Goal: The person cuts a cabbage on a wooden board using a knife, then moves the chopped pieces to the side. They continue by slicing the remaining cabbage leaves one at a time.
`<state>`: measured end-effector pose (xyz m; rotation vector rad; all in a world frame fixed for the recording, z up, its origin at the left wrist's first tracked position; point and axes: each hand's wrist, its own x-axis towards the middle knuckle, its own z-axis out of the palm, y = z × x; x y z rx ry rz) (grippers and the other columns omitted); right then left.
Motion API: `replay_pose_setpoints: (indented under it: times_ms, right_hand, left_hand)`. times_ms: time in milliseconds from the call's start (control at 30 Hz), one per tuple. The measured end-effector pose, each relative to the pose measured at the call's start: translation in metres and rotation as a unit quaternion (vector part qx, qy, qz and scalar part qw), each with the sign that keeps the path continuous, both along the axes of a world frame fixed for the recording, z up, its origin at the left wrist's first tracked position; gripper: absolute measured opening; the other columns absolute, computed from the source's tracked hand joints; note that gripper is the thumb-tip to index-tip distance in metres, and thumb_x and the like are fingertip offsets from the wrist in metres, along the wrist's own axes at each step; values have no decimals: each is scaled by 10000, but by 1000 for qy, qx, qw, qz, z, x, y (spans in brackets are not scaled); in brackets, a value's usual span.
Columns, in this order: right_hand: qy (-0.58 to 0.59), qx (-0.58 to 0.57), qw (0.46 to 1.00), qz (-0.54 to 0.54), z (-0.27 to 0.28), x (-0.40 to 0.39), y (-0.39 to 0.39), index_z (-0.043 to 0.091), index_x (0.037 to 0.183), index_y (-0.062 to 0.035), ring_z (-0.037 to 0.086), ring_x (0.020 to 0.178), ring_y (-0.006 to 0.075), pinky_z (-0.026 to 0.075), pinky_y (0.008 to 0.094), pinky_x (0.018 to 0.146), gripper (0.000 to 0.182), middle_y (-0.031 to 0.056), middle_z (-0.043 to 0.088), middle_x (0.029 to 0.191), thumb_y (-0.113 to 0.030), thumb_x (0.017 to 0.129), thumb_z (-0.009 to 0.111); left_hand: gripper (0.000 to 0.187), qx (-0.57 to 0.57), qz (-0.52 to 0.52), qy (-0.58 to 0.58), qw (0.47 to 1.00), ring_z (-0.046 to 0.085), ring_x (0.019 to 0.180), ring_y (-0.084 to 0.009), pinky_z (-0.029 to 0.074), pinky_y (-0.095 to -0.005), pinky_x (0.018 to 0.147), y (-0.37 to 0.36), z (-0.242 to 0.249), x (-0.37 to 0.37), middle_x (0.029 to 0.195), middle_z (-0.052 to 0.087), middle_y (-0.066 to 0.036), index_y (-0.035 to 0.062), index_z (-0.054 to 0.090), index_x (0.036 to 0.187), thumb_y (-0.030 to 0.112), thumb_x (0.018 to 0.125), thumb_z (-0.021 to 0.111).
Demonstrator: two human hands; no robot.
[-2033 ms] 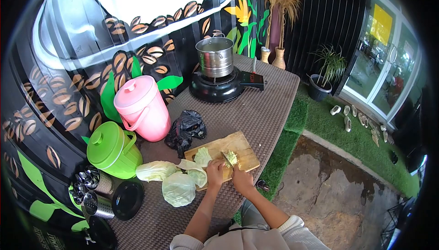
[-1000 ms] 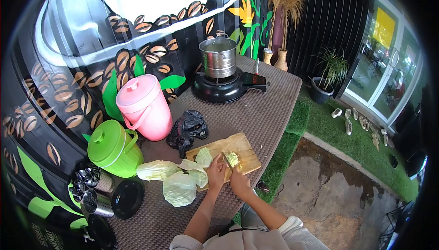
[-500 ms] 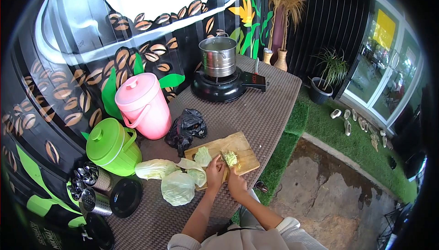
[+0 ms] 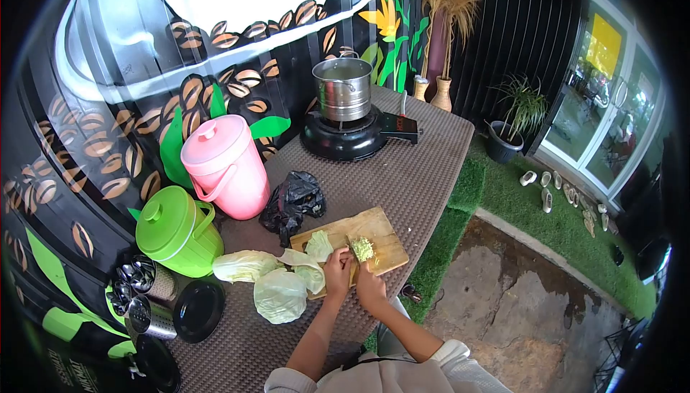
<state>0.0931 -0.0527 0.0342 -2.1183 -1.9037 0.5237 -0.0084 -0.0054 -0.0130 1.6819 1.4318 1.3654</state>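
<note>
The person's right hand point(image 4: 371, 291) grips a knife point(image 4: 351, 243), chopped cabbage point(image 4: 364, 250) beside its blade. The left hand point(image 4: 337, 273) bunches narrowly nearby; its hold cannot be told.

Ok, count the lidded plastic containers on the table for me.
2. The pink container stands against the painted wall, beside the black plastic bag; the green container stands next to it, nearer the cutlery holders. I see no others.
</note>
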Motion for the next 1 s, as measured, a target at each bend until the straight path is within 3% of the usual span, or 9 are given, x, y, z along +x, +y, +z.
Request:
replay_pose_setpoints:
  times_ms: [200,333,467,633,733,1000]
  right_hand:
    - [32,-3,999,31,14,6,3,397,1146,16,674,768,410,558,482,672,313,241,661,811,-188,926,484]
    - [19,-3,1000,-19,8,-3,-12,423,1061,-3,679,792,399,560,467,670,234,272,657,827,-180,919,479]
    - [51,-35,998,-10,10,2,0,419,1077,5,667,821,414,543,505,714,261,271,654,842,-192,917,480]
    - [39,-34,998,30,24,7,2,411,1071,11,669,807,418,549,496,702,232,267,658,844,-141,906,473]
    - [-10,-35,999,-2,4,-2,0,417,1056,-5,682,796,395,562,462,652,236,251,668,843,-182,914,484]
    - [20,-13,1000,11,11,2,3,413,1072,-2,678,793,403,559,475,670,237,245,665,835,-145,900,494]
  left_hand:
    - [259,9,20,-31,999,653,793,-181,500,-288,694,-4,10,3,891,667,-109,18,578,1073,1,826,657]
    - [279,49,25,24,998,622,772,-204,492,-311,695,-5,21,2,883,637,-113,14,588,1050,-1,787,681]
    - [281,103,59,82,990,587,749,-217,490,-326,708,-7,29,2,870,600,-102,10,594,1033,-8,770,689]
    - [258,57,57,59,995,587,749,-226,490,-325,702,-6,22,4,867,590,-106,10,593,1026,-7,782,674]
    - [246,35,50,45,997,593,737,-223,492,-323,678,-7,25,4,838,597,-103,12,597,1021,1,786,672]
    - [226,39,48,36,997,608,726,-223,504,-325,658,-5,22,2,821,617,-117,8,603,1015,3,798,663]
